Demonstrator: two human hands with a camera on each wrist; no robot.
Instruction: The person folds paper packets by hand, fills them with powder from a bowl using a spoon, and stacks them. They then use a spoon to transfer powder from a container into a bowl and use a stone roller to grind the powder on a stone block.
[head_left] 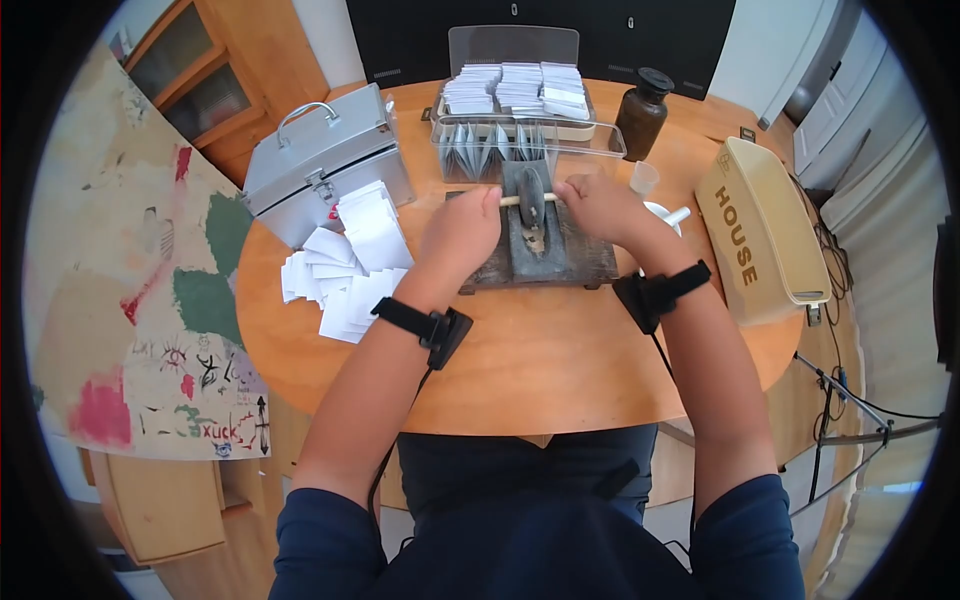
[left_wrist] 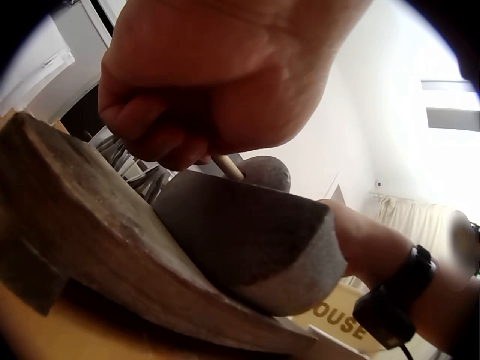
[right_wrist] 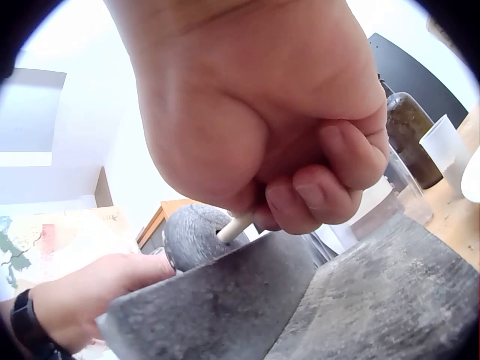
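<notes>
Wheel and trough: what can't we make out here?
- Handle ends: hidden in all three views, inside the left hand and right hand.
- Wheel, lower rim: both wrist views, behind the trough wall.
- Brown patch in the trough: head view, too small to identify.
</notes>
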